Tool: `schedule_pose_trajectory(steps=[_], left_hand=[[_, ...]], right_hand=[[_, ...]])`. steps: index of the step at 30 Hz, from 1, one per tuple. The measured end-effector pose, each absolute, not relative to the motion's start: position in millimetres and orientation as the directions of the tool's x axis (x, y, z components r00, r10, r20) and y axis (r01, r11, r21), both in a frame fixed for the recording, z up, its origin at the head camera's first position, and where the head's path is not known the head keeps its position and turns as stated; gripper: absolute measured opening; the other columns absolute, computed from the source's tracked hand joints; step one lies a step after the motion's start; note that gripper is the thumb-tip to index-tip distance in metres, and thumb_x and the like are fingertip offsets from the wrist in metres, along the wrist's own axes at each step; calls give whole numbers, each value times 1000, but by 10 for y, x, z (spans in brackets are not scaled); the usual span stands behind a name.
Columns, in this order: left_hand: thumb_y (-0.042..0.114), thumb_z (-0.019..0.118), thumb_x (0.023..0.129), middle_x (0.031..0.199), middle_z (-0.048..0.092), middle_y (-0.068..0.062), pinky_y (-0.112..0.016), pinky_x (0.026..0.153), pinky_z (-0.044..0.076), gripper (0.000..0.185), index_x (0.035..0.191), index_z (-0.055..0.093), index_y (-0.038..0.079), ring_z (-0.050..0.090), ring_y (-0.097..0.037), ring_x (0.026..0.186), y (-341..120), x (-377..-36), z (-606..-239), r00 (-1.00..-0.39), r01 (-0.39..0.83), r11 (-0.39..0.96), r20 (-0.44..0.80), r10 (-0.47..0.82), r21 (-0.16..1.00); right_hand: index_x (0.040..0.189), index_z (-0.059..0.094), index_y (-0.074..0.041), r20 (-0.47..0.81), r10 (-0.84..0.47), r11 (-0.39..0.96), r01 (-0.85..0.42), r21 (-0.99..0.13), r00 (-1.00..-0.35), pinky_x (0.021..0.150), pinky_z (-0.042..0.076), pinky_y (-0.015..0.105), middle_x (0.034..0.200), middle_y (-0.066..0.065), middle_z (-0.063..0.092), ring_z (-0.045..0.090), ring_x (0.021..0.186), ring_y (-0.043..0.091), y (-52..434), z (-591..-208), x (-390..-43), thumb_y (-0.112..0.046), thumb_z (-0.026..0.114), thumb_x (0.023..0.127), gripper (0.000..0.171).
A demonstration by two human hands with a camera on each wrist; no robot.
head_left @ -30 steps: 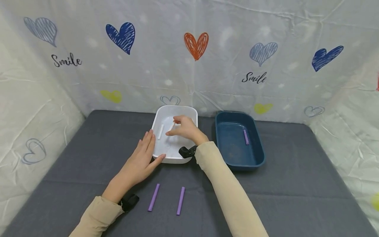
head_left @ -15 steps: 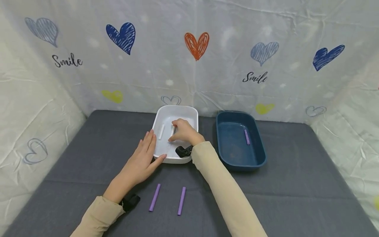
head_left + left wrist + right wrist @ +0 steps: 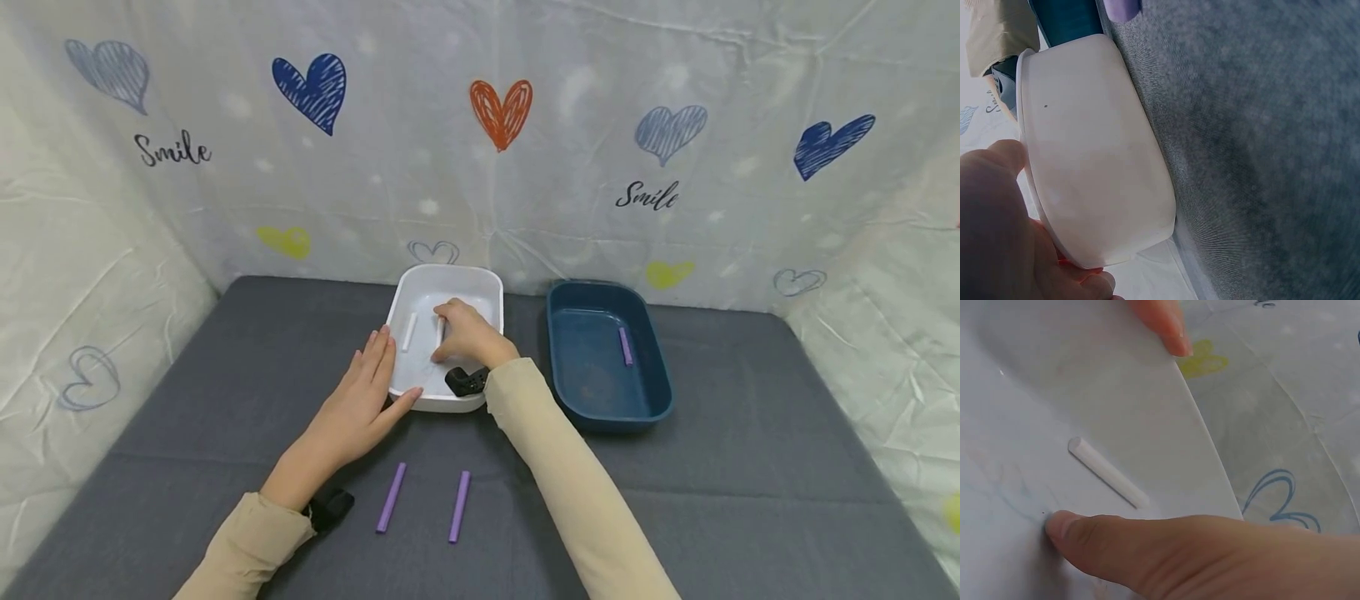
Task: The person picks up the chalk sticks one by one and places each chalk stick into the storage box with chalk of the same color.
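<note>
My right hand (image 3: 474, 335) is inside the white tray (image 3: 397, 310), its thumb and fingers curled about a white chalk stick (image 3: 440, 330) low over the tray floor. Part of that stick is hidden by the fingers. A second white chalk stick (image 3: 408, 332) lies to its left on the floor; the right wrist view shows a white chalk stick (image 3: 1109, 472) beyond the thumb. My left hand (image 3: 358, 406) rests against the tray with straight fingers along its left side and thumb at the near rim. In the left wrist view the thumb (image 3: 1007, 155) touches the rim.
To the right stands a dark blue tray (image 3: 557, 367) with one purple chalk stick (image 3: 626, 346) in it. Two more, a left purple stick (image 3: 391, 498) and a right purple stick (image 3: 459, 507), lie on the grey cloth (image 3: 750, 467) in front. A printed curtain (image 3: 562, 200) hangs behind.
My right hand has lowered the tilted white chalk stick toward the tray floor, and it now lines up roughly with the other one. My left hand has stayed at the tray.
</note>
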State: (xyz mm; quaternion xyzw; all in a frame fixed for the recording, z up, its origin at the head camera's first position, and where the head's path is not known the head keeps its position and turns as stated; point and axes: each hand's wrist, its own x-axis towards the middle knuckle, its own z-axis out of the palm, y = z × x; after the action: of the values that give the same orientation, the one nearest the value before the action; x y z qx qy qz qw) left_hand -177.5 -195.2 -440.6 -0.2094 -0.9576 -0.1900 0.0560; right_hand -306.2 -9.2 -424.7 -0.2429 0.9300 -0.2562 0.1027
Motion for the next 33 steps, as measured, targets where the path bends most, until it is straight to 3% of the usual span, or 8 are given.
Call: schedule_pose_trajectory(steps=[14,33], left_hand=[[47,47,103,163,2,-26,-58,118,12,86,153,10,-12,1,-37,150,-1940,-1794,-4399,-908,418,840,172,381,345],[46,48,103,163,0,-25,-57,118,11,86,153,9,-12,1,-38,150,-1947,-1793,-4412,-910,415,842,170,379,344]], right_hand=[[145,48,-3,-74,-490,763,-385,-519,-869,112,36,31,144,11,52,48,133,23,-79,-4247,-3045,-19,84,82,75],[143,52,-2,-73,-486,752,-375,-542,-871,111,37,32,143,11,54,48,133,23,-92,-4266,-3048,-17,84,81,71]])
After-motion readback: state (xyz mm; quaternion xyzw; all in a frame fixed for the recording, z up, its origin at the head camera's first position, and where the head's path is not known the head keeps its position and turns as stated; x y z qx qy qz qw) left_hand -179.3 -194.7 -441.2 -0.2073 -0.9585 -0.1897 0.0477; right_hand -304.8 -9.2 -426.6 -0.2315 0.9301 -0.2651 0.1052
